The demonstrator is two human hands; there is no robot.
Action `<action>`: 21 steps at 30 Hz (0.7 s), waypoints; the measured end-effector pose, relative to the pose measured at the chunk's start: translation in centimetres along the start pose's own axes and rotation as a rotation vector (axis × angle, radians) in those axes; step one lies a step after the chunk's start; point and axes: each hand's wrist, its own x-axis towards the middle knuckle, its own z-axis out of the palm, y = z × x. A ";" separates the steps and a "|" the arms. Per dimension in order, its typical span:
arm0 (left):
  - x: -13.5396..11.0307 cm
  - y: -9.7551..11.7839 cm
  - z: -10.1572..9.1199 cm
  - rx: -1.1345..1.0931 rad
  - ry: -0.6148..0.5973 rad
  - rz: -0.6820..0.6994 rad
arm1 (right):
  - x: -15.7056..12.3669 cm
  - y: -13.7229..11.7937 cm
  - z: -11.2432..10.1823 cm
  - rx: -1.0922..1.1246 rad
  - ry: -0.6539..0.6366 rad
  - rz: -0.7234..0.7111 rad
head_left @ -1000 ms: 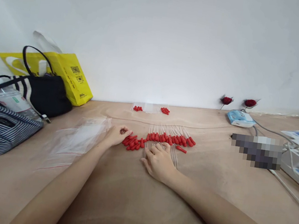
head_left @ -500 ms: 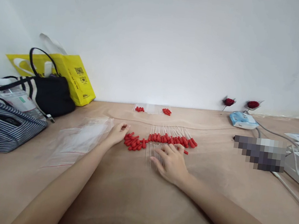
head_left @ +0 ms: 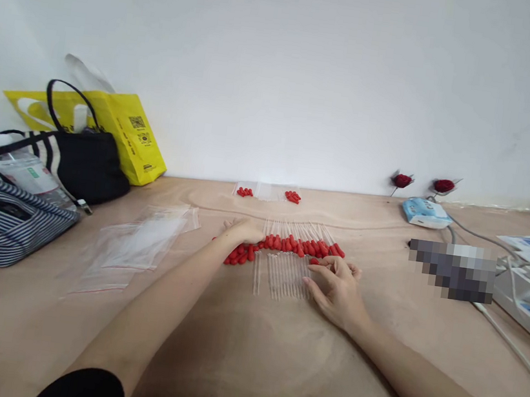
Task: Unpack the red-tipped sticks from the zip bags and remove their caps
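A row of red rubber bulbs (head_left: pixel 291 243) lies across the table, with thin clear tubes (head_left: pixel 300 229) reaching back from it. More clear tubes (head_left: pixel 286 278) are laid side by side in front. My left hand (head_left: pixel 245 230) is over the left end of the row, above a loose pile of red bulbs (head_left: pixel 240 255); its fingers are blurred and partly hidden. My right hand (head_left: pixel 338 289) rests at the right end of the front tubes. Its curled fingers close on a single red bulb (head_left: pixel 314 261), partly covered by the fingertips.
Clear zip bags (head_left: pixel 142 241) lie on the left. Behind them stand a striped pouch (head_left: pixel 12 224), a black bag (head_left: pixel 88 165) and a yellow bag (head_left: pixel 129 135). Two small bags of red bulbs (head_left: pixel 293 197) lie near the wall. Rightward are a tissue pack (head_left: pixel 426 213) and cables (head_left: pixel 518 349).
My left hand has moved right, from beside the bulb pile to over the row's left end. My right hand has shifted right, uncovering the front tubes, and its fingers have curled in.
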 end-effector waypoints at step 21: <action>-11.1 -3.4 0.8 -0.120 0.333 0.680 | 0.3 -0.4 -0.1 0.060 0.118 -0.023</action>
